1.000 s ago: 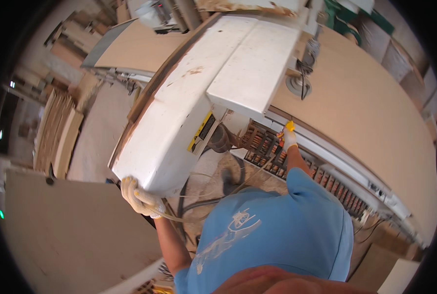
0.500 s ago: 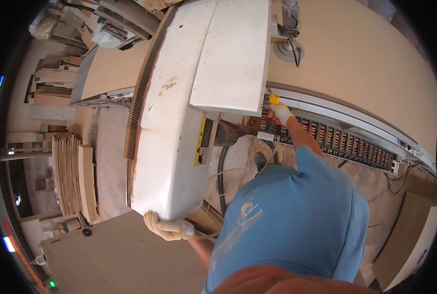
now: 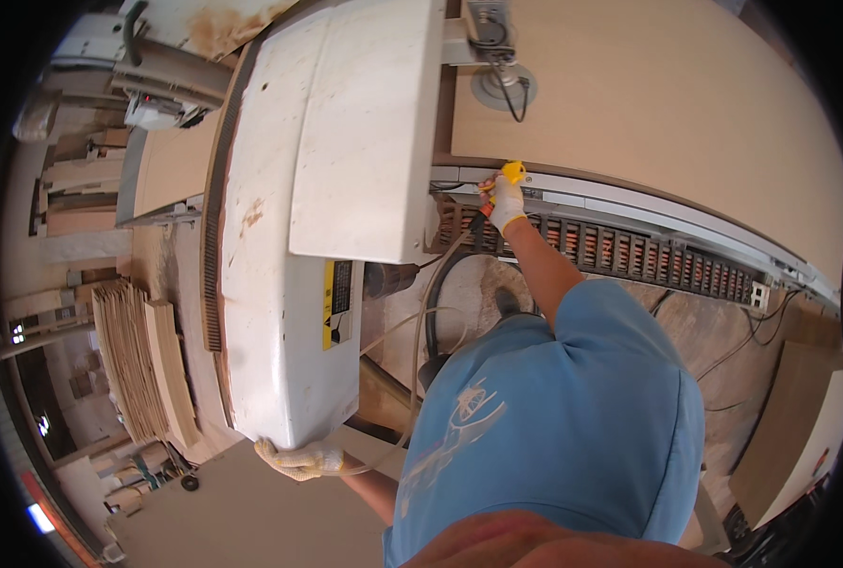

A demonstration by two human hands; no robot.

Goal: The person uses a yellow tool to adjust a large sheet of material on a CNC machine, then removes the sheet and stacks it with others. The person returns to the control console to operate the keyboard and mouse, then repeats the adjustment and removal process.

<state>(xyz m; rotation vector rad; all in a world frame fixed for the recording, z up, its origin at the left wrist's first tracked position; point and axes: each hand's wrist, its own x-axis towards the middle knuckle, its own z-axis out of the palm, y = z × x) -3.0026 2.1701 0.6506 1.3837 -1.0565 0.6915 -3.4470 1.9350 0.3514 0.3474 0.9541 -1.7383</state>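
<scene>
My right hand (image 3: pixel 508 203), in a white glove with bare fingertips, is closed around a yellow air gun (image 3: pixel 513 172) with an orange-red part below it. It is at the pale metal rail (image 3: pixel 592 204) along the panel bed. A pale translucent hose (image 3: pixel 420 331) runs from the air gun down to my left hand (image 3: pixel 298 460). That gloved hand lies at the lower corner of a white machine housing (image 3: pixel 280 369), fingers together, with the hose passing at its palm. The fingers partly hide their grip on the hose.
A black cable chain (image 3: pixel 620 254) with orange cables runs below the rail. A large tan panel (image 3: pixel 677 104) lies beyond it, with a round suction cup (image 3: pixel 504 87) above. Stacked boards (image 3: pixel 128 355) stand left. A black hose (image 3: pixel 440 293) curves near my feet; a board-sided box (image 3: pixel 790 426) stands right.
The view has shifted, and the housing and my left hand sit farther left and lower in it. The air gun is more exposed beside the housing, and its hose now shows.
</scene>
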